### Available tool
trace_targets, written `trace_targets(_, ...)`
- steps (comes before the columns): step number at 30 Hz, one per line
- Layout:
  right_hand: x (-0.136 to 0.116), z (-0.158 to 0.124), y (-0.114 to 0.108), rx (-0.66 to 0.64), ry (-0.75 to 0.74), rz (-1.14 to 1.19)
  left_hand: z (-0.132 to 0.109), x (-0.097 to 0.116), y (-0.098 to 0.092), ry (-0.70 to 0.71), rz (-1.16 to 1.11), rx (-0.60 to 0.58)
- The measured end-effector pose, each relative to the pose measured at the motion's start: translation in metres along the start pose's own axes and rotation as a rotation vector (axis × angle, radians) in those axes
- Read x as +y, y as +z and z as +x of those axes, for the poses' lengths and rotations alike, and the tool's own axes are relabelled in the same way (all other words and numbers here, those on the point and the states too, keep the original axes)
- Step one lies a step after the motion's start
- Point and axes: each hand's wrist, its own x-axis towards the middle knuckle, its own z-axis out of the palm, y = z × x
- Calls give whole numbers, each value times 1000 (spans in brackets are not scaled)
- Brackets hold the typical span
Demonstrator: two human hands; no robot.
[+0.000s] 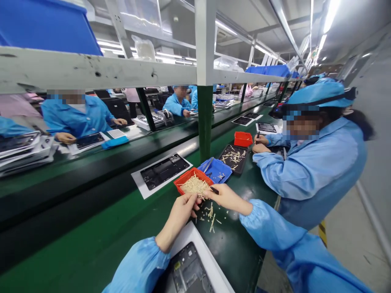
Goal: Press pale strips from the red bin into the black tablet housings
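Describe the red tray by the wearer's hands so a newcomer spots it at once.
On the green bench, look just ahead of the left hand and the right hand, which holds a thin dark tool, left of the blue tray. The red tray there is heaped with pale strips; the other red tray, farther along by a co-worker, shows no such heap.

A blue tray (218, 171) lies on the green bench (76, 244), with a black tray (233, 158) of pale bits just beyond it and a small red bin (243, 139) farther on. A dark device on a white sheet (163, 171) rests beside the green post (205, 122). At the near edge sits a white tray (200, 244) holding another dark device. To the right a co-worker (314, 162) in a blue coat and cap leans over the bench. Across it sit more people in blue (76, 116). A blue bin (45, 26) stands on the overhead shelf (91, 71).
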Motion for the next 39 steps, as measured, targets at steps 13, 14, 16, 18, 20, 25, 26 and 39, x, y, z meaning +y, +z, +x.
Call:
trace_targets(13, -19, 24, 16, -37, 74, 473, -12, 15, -18, 304, 438, 266)
trace_targets(14, -17, 24, 18, -21, 122, 520, -14, 16, -17, 354, 488, 280)
trace_targets(16, -13, 23, 23, 5, 180, 554, -18, 17, -15, 441, 581, 271)
trace_targets(18, -11, 22, 27, 9, 206, 569, -20, 16, -13, 506, 660, 252)
trace_targets(20, -12, 21, 30, 6, 224, 590, -20, 14, -11, 552, 730, 246)
trace_targets(25, -22, 17, 27, 7, 153, 572, -21, 10, -12, 623, 883, 267)
trace_targets(26, -24, 16, 27, 22, 112, 544, -21, 10, -12, 629, 908, 272)
trace_targets(39, -22, 14, 30, 156, -87, 236, -17, 24, -15, 648, 992, 204)
